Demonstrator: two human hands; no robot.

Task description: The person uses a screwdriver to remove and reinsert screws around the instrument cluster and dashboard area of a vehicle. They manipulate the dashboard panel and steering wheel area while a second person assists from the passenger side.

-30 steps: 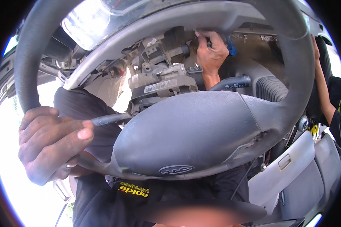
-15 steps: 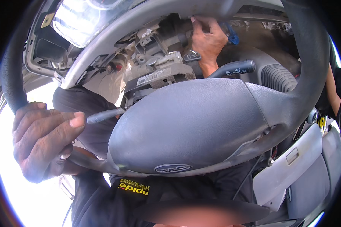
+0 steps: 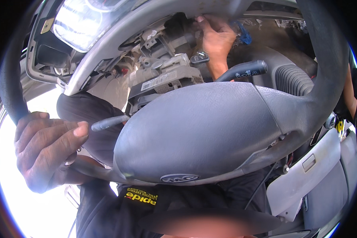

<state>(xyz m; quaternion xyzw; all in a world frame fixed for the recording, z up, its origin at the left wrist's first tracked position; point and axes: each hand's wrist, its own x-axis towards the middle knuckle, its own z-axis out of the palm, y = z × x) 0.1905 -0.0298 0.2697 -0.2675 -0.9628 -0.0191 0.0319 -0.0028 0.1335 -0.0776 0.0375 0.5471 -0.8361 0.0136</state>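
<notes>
My left hand point(image 3: 47, 148) is closed round the left side of the steering wheel point(image 3: 12, 87), beside a column stalk point(image 3: 109, 123). My right hand point(image 3: 217, 41) reaches up behind the wheel's centre pad point(image 3: 194, 131) to the underside of the dashboard edge point(image 3: 158, 14). Its fingers are bent together, with the thumb at that edge; anything between them is too small to make out. Left of that wrist are the exposed column switch housing point(image 3: 164, 81) and a key fob point(image 3: 199, 58). A blue plastic item point(image 3: 244, 35) lies just right of my right hand.
The instrument cluster point(image 3: 79, 25) is at the upper left. A second stalk point(image 3: 244, 72) and a ribbed rubber boot point(image 3: 291, 81) sit right of centre. Another person's arm point(image 3: 349, 95) shows at the far right, above grey seats point(image 3: 327, 182). My dark-clad knee point(image 3: 79, 111) is at left.
The view has shifted, so the dashboard appears higher and more of the cluster's surround shows. My right hand has shifted slightly along the dash edge; my left hand stays on the wheel.
</notes>
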